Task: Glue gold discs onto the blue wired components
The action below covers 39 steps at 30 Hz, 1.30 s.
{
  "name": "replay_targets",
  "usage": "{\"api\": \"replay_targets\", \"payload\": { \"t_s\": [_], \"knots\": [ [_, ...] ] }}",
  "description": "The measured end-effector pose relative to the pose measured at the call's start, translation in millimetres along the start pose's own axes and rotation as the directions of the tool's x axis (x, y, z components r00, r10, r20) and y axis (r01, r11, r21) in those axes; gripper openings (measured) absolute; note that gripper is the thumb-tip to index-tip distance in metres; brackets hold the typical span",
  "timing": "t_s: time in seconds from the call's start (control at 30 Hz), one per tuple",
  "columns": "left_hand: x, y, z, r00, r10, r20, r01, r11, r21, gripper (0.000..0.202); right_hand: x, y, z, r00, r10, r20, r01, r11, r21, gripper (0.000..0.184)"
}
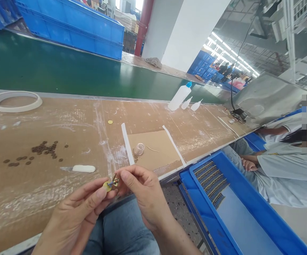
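Just over the table's near edge, my left hand (pixel 83 207) pinches a small round yellow part (pixel 107 186) between thumb and fingers. Small metal and bluish pieces stick out from its face. My right hand (pixel 144 193) is closed against the same part from the other side, thumb and forefinger together; what sits in its tips is too small to make out. Beyond my hands lies a white-handled knife (pixel 83 168). A small clear cup (pixel 138 149) stands on a cardboard sheet (pixel 158 141), beside a thin pale strip (pixel 152 149).
Brown discs (pixel 44 148) lie scattered at left, near a tape roll (pixel 15 102). One yellow disc (pixel 110 122) is farther back. White bottles (pixel 180 96) stand by the green belt (pixel 70 71). At right, a blue tray (pixel 238 187) holds rows of small parts; a person (pixel 280 166) sits beyond.
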<state>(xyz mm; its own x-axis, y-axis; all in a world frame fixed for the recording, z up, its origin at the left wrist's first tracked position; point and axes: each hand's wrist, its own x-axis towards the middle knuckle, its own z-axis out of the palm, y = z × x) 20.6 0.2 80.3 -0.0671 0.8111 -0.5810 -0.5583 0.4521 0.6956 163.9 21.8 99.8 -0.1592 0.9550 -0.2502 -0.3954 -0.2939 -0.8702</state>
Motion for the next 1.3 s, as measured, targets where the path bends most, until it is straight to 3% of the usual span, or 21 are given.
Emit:
{"api": "replay_targets", "payload": {
  "t_s": [0.3, 0.43, 0.73, 0.93, 1.07, 1.3],
  "knots": [
    [1.4, -12.2, -13.0, 0.974, 0.226, 0.023, -0.227, 0.972, 0.062, 0.05, -16.3, -11.9, 1.2, 0.976, -0.216, 0.02, 0.207, 0.9, -0.384, 0.023],
    [0.6, -13.4, -12.4, 0.957, 0.287, 0.053, -0.29, 0.954, 0.072, 0.043, -18.3, -10.9, 3.4, 0.975, -0.221, 0.022, 0.213, 0.9, -0.38, 0.016],
    [-7.3, -3.4, 1.3, 0.978, 0.152, -0.146, -0.146, 0.988, 0.048, 0.062, -19.9, -12.2, 10.2, 0.978, -0.204, -0.035, 0.177, 0.911, -0.373, 0.018],
    [-7.9, -4.0, 4.1, 0.97, 0.179, -0.163, -0.18, 0.984, 0.005, 0.058, -20.2, -12.2, 11.1, 0.985, -0.161, -0.062, 0.129, 0.926, -0.354, 0.019],
    [-8.6, -4.2, 4.8, 0.962, 0.15, -0.229, -0.159, 0.987, -0.022, 0.061, -21.6, -10.9, 12.4, 0.978, -0.201, -0.048, 0.167, 0.906, -0.39, 0.018],
    [-5.1, -12.6, -2.9, 0.929, 0.355, -0.102, -0.354, 0.935, 0.03, 0.04, -21.0, -11.4, 10.4, 0.965, -0.26, -0.016, 0.228, 0.872, -0.434, 0.014]
  ]
}}
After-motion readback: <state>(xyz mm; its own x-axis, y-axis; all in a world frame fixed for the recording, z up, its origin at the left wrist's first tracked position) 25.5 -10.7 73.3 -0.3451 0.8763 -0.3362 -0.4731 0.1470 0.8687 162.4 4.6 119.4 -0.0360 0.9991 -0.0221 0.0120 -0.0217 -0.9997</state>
